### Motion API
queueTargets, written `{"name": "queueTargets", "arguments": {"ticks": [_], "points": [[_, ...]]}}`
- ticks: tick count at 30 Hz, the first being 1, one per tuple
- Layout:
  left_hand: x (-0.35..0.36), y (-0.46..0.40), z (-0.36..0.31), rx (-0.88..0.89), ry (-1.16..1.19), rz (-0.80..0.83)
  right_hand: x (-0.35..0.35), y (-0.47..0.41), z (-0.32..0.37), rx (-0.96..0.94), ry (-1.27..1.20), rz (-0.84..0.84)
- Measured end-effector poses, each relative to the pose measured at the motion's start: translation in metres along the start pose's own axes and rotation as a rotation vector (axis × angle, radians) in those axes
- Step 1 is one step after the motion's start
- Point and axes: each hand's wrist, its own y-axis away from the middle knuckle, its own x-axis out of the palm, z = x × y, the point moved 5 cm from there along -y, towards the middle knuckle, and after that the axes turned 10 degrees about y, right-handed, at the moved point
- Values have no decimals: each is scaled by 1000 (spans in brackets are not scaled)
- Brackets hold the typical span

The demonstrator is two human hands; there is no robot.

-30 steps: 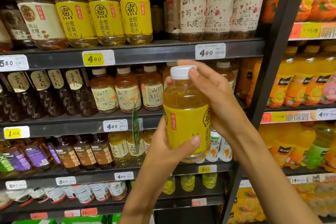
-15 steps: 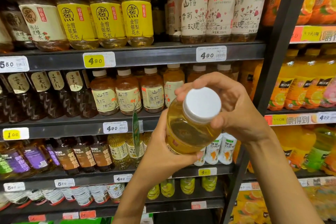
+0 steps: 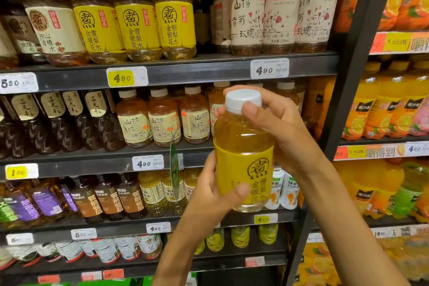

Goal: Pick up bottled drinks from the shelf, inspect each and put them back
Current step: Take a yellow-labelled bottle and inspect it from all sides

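Note:
I hold a yellow-labelled drink bottle [image 3: 243,158] upright in front of the shelves, its white cap on top and the label's black round mark facing me. My left hand [image 3: 213,195] grips the lower part of the bottle, thumb across the label. My right hand [image 3: 278,132] grips the neck and shoulder from the right, thumb by the cap. Three matching yellow bottles [image 3: 137,23] stand on the top shelf [image 3: 209,69], with a dark gap to their right.
Rows of brown, cream-labelled and purple-labelled bottles fill the shelves on the left. A dark upright post [image 3: 341,104] divides them from orange juice bottles [image 3: 383,111] on the right. Price tags [image 3: 269,68] line the shelf edges.
The bottle was tipped with its cap toward me half a second ago; now it stands upright again, turned so the label's round mark faces me. Both hands keep their hold.

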Motion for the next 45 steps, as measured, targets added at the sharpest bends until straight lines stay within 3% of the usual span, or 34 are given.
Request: {"name": "queueTargets", "arguments": {"ticks": [6,10,13,17,19,22,26,30,32,34,37,41,45], "points": [[1,0,-8,98,13,-218,3,-1,-5,29,30,-197],[0,1,-3,6,256,-203,0,-10,-7,101,3,-100],[6,2,-5,-54,310,-136,5,-14,-11,135,-96,-15],[4,6,-5,-15,168,-212,6,-15,-6,67,-196,-31],[0,8,-2,-9,78,-289,3,-14,-2,42,-109,-94],[3,8,-1,22,12,-280,1,-13,0,46,13,-189],[2,1,-2,-23,193,-253,-4,-14,-8,119,23,-207],[6,-6,-3,-132,485,-164,-6,-19,-16,197,-167,-127],[11,-7,1,-211,525,-145,-3,-20,-18,184,-189,-87],[8,-8,6,-222,449,-180,-2,-19,-14,117,-187,-87],[-6,-7,-4,-92,267,-251,-4,-14,-2,17,-104,-157],[1,-7,-19,39,-39,-174,-2,-16,17,-70,152,-293],[1,-10,-13,1,78,-215,-7,-24,13,51,169,-202]]}}
